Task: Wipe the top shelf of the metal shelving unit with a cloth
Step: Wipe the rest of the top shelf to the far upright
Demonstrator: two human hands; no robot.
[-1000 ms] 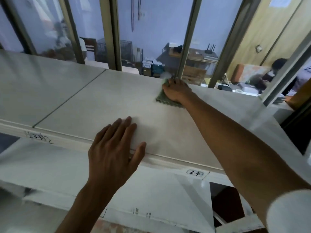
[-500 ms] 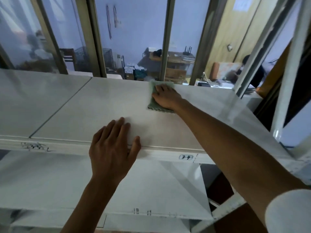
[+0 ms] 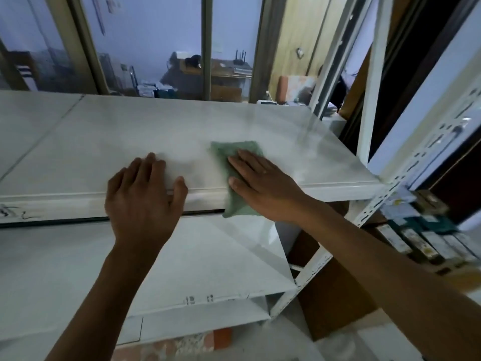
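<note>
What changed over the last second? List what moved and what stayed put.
The right hand drew the green cloth from the back edge of the top shelf forward to the front edge, where the cloth now hangs over the lip. The left hand stayed flat on the front edge. The cloth stayed under the right palm.

Two bare forearms, no sleeves

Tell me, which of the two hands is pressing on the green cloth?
The right hand. It lies flat on the green cloth, which hangs over the top shelf's front edge. The left hand rests bare on the shelf, beside the cloth.
</note>
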